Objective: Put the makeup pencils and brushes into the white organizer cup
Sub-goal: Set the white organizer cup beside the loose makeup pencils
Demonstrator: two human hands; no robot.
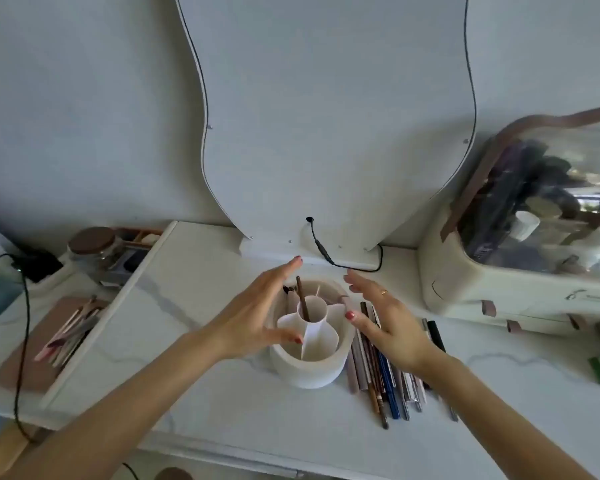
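The white organizer cup (307, 370) stands mid-table, split into a centre tube and outer wedge compartments. A brown pencil (302, 297) stands upright in the centre tube; a few dark-tipped items lean in a far-left wedge. Several makeup pencils and brushes (385, 379) lie in a row on the table just right of the cup. My left hand (257, 317) is spread open at the cup's left side, holding nothing. My right hand (385, 318) is open at the cup's right side, above the far ends of the lying pencils.
A shaped white mirror back (326, 116) with a black cable (326, 252) stands behind the cup. A cream cosmetics case (465, 289) with a clear lid sits at right. An open drawer (59, 337) with brushes and a jar (94, 245) are at left.
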